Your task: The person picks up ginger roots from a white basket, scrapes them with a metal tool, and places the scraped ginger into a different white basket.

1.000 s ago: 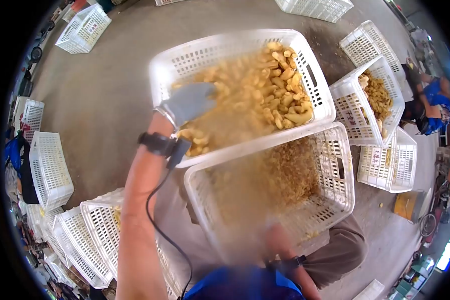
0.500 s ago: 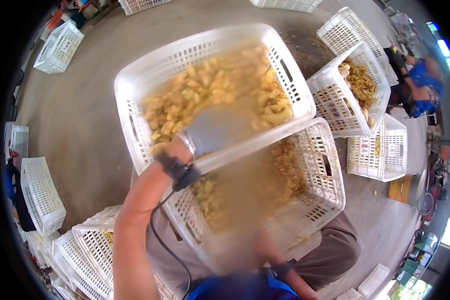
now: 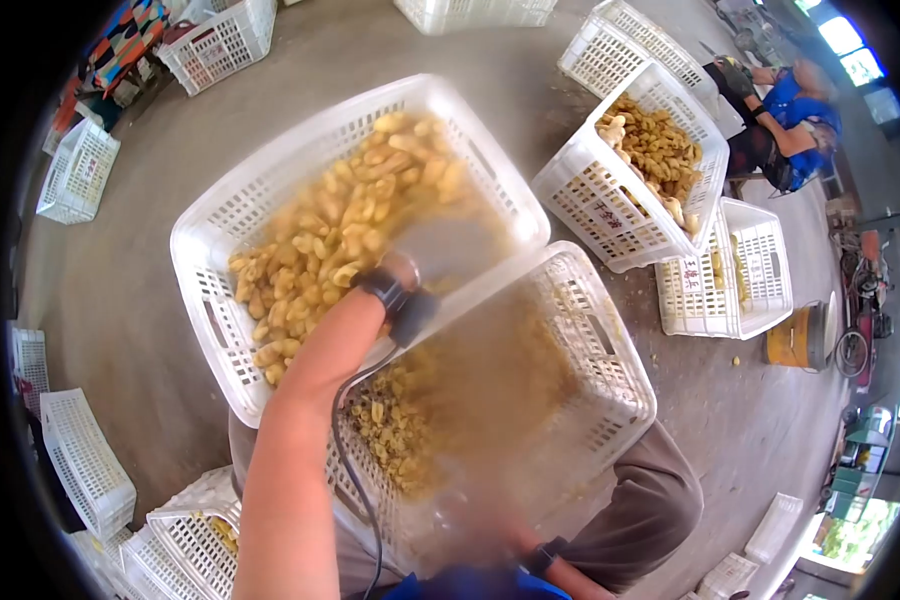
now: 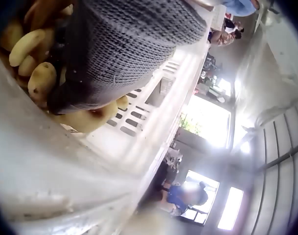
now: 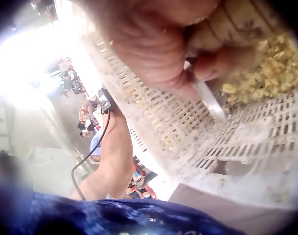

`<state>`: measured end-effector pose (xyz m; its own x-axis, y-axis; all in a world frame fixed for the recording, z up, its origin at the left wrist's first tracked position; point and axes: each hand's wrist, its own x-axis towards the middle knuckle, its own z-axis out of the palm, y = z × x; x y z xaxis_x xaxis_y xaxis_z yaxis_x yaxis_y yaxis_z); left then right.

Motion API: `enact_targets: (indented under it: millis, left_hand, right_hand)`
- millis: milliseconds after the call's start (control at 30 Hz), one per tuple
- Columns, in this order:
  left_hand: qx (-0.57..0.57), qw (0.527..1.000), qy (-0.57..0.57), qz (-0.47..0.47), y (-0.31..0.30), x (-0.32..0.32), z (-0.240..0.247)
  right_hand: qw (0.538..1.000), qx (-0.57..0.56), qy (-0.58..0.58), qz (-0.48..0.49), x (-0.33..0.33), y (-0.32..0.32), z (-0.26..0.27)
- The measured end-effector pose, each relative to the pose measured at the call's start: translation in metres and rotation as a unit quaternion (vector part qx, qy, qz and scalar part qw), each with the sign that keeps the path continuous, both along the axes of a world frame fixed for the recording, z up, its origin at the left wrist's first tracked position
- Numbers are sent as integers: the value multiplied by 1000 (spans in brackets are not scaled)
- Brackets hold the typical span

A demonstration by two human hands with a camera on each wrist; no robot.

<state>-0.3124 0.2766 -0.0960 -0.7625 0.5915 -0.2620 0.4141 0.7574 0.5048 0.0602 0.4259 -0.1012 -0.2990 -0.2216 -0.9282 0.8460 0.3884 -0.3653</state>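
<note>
In a grey knitted glove, my left hand [image 3: 450, 250] is down in the upper white crate [image 3: 202, 225], near the wall closest to me. Yellow ginger pieces [image 3: 320, 235] fill much of that crate. The left wrist view has the glove [image 4: 119, 54] right against a pale ginger piece [image 4: 87, 120]; its fingertips are hidden, and I cannot tell whether they grip it. My bare right hand [image 5: 158, 49] holds a narrow shiny metal blade [image 5: 207, 98] over the lower crate [image 3: 625, 400], blurred in the head view. Small yellow scraps [image 5: 271, 68] lie in this crate.
A crate heaped with ginger [image 3: 655, 150] stands to the right, with another white crate [image 3: 770, 270] and a yellow bucket [image 3: 795, 335] beyond. Crates [image 3: 85, 460] line the left side. A person in blue [image 3: 795, 125] sits at the upper right.
My left hand has gone from the left part of the ginger crate to its right, near wall. The head view has turned, so both crates appear further left. My right hand stays over the lower crate.
</note>
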Motion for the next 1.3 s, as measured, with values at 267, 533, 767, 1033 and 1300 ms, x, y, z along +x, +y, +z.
enact_targets:
  millis: [267, 533, 767, 1033, 1300]
  left_hand:
    - [233, 933, -155, 228, -43, 17, 14]
    - [512, 777, -208, 300, -82, 188, 124]
    - [461, 803, -114, 359, -39, 352, 111]
    - [375, 875, -85, 294, 25, 459, 146]
    - [241, 935, 78, 249, 65, 493, 159]
  right_hand:
    - [996, -7, 76, -49, 7, 11, 27]
    - [925, -169, 244, -238, 30, 13, 37]
    - [766, 51, 640, 40, 44, 65, 105]
    - [886, -118, 404, -195, 84, 88, 173]
    - [853, -204, 429, -215, 116, 103, 152]
